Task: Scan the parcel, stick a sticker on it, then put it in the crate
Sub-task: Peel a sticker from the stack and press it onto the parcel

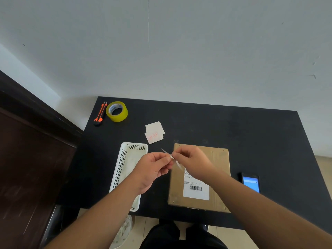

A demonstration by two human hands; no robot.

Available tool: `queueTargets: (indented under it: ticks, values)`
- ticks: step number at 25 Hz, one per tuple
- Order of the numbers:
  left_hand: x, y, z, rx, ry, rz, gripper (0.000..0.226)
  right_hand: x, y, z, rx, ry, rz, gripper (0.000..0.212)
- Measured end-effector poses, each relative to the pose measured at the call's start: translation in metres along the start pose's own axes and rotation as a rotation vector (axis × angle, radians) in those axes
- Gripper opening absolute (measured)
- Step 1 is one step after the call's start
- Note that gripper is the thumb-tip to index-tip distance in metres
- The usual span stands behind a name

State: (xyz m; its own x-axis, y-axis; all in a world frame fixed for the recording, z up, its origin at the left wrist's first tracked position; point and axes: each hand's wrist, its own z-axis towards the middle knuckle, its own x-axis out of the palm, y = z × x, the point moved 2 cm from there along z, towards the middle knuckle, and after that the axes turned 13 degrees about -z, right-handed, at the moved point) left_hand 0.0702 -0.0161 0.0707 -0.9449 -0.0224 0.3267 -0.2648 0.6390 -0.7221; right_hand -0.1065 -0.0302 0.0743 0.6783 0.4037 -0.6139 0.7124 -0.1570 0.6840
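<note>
Brown cardboard forms the parcel (218,178), which lies flat on the black table (260,141) directly below and beyond the fingers of the right hand (193,162). A white shipping label (196,190) with a barcode sits on the parcel's top face, on the near side of the right-hand fingers and partly covered by the right wrist.

Both hands are raised above the table, fingertips meeting. The left hand (152,168) has thumb and forefinger pinched shut on one end of a small white sticker (175,160). The right hand's thumb and forefinger are likewise pinched on the same sticker. A thin strip projects up and away from the pinch point, and a second strip hangs below it; which is backing and which is adhesive cannot be told.

The white perforated crate (125,168) stands on the table under and to the left of the left-hand fingers; the left forearm crosses its near end.

A stack of white stickers (154,132) lies on the table beyond the fingertips, apart from both hands. A roll of yellow tape (116,111) and an orange utility knife (100,114) lie side by side, well beyond and to the left of the fingers. A phone (250,182) with a lit blue screen lies to the right of the right wrist, just beside the parcel.
</note>
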Motion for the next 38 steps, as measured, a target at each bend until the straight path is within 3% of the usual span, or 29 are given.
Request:
queueTargets:
  ticks: [15,24,31,38]
  values:
    - [-0.005,-0.001,0.007,0.107,-0.056,0.272,0.017,-0.004,0.013,0.002,-0.127,0.039,-0.165,0.022]
    - [0.000,-0.001,0.009,0.191,-0.136,0.566,0.014,-0.002,0.012,0.006,-0.143,0.081,-0.376,0.031]
    - [0.003,-0.001,0.011,0.209,-0.129,0.639,0.012,-0.005,0.010,0.010,-0.234,0.093,-0.598,0.038]
    - [0.006,0.002,0.008,0.215,-0.130,0.679,0.015,-0.006,0.013,0.005,-0.150,0.071,-0.490,0.032]
